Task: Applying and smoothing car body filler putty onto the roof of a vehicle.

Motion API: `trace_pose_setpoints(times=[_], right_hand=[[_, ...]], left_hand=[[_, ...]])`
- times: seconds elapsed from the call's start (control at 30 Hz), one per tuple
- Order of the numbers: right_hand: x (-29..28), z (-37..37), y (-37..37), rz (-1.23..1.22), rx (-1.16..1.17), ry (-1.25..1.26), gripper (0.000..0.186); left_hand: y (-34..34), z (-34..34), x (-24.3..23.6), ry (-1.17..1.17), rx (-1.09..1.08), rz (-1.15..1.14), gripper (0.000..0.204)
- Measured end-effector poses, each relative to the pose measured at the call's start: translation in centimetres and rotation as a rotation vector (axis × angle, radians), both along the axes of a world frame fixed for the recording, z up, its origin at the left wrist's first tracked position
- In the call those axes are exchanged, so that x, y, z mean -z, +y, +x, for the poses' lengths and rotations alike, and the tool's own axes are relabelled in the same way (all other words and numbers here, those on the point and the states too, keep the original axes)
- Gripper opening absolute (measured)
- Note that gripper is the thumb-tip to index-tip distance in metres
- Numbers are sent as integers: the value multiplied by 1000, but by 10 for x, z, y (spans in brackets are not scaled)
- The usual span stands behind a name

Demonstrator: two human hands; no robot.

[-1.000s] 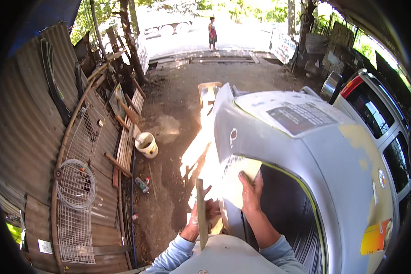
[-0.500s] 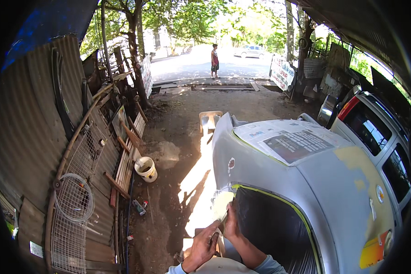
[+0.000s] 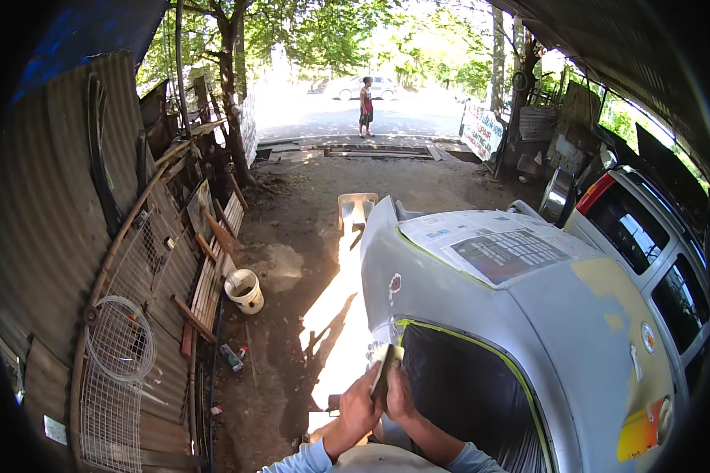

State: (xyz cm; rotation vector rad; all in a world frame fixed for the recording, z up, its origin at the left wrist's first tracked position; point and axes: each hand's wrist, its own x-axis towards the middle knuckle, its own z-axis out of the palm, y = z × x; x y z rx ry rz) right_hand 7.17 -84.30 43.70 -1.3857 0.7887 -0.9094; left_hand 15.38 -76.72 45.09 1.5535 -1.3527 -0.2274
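Note:
Both my hands are together low in the middle, beside the car's side. My left hand and my right hand close from either side around a flat thin piece, dark on its face with a pale yellow upper end. Whether it is one piece or two pressed together, I cannot tell. Just beyond it stands the grey car body, with a hole-like rough spot on its panel. Black plastic sheeting fills the window opening, edged with yellow-green tape. Newspaper covers the windshield area.
A white bucket and a slatted wooden bench stand left, by a corrugated metal wall and wire mesh. A plastic chair is ahead. Another vehicle is parked right. A person stands by the road.
The flat piece has turned from showing a broad pale face to a narrow dark one. My left hand has risen closer to my right. On the road, the passing car has shifted left.

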Motion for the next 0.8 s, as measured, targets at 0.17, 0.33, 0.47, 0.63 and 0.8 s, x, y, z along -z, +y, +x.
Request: trace_pose_setpoints(times=[0.17, 0.33, 0.47, 0.63, 0.8], right_hand=[[3, -2, 20, -33, -138, 96, 40], [17, 7, 0, 106, -48, -231, 21], [33, 20, -17, 25, 105, -116, 48], [39, 36, -24, 697, -118, -318, 62], [30, 36, -16, 330, -288, -496, 82]], left_hand=[[-23, 38, 15, 3, -118, 56, 34], [-1, 56, 11, 565, -106, 49, 25], [19, 33, 11, 523, -9, 129, 25], [22, 5, 7, 315, -97, 72, 25], [19, 12, -13, 24, 62, -239, 40]])
